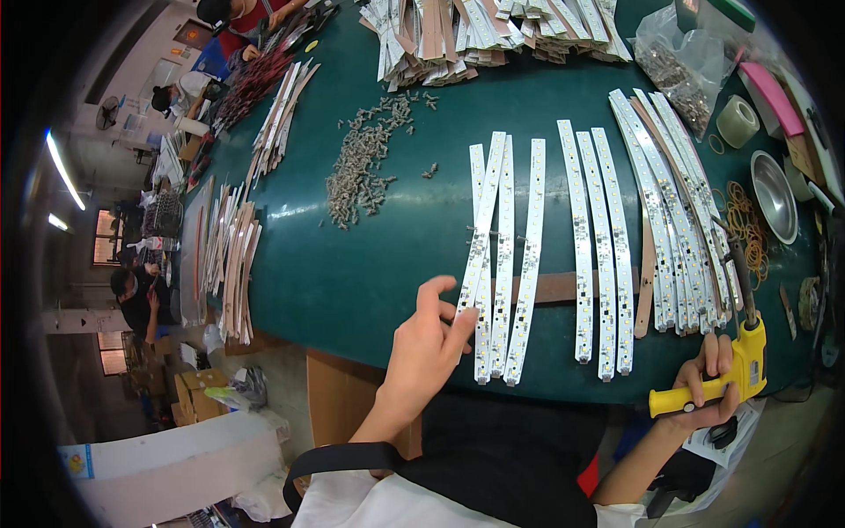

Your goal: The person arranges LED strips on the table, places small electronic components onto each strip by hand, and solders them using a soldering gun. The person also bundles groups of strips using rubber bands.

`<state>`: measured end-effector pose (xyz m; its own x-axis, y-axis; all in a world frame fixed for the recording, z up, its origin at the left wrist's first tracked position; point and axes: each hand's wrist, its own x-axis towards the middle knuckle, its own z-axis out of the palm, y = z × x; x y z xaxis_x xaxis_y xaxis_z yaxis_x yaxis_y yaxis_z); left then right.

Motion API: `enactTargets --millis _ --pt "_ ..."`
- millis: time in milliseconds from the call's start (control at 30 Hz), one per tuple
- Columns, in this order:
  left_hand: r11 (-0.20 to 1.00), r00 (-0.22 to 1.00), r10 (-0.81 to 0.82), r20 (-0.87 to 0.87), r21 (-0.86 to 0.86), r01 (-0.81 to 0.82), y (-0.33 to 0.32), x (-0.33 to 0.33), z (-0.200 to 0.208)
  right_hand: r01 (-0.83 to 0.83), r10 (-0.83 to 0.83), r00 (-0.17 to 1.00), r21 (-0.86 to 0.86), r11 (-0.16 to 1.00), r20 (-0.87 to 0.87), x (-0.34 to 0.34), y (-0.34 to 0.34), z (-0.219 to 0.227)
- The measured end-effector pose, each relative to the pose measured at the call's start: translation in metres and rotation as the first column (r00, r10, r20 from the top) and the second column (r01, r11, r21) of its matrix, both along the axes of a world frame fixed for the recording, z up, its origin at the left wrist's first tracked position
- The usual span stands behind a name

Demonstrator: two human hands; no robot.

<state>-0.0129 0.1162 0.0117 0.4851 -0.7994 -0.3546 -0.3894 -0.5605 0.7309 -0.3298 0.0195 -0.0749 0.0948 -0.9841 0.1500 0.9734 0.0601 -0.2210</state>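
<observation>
My left hand [427, 339] pinches the lower end of a white LED strip [483, 220] between thumb and fingers. That strip lies slanted across several other LED strips [526, 282]; small dark parts stick out near its middle. In my right hand [709, 383] is a yellow pistol-shaped soldering gun [748, 361], its dark metal barrel pointing up and away from me. Between the hands, three LED strips [603, 255] lie side by side over a flat brown bar [554, 288]. A thicker group of strips [673, 211] lies beside the soldering gun's barrel.
On the green table [299, 290] lie a heap of small grey parts [361, 158] and piles of strips [480, 35] at the back. At right are a metal bowl [775, 195], rubber bands [745, 229], a tape roll [738, 121] and a plastic bag [678, 66]. Other people work at left.
</observation>
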Motion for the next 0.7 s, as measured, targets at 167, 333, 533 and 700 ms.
enactTargets --millis 167,333,533,700 --pt "0.987 0.925 -0.142 0.353 -0.017 0.158 0.003 -0.018 0.0 -0.017 0.017 0.999 -0.01 1.0 -0.033 0.006 0.001 0.006" --pt "0.968 0.836 -0.251 0.487 0.149 0.204 -0.012 -0.039 0.003 -0.076 0.076 0.997 -0.022 0.997 -0.008 0.009 0.003 0.009" --pt "0.98 0.891 -0.19 0.413 0.03 0.195 -0.006 -0.032 -0.002 -0.061 0.061 0.998 -0.029 0.998 -0.013 0.004 0.004 0.007" --pt "0.968 0.926 -0.13 0.355 -0.158 0.196 -0.005 -0.028 -0.014 -0.041 0.041 0.999 -0.034 0.999 -0.026 0.004 -0.001 0.01"
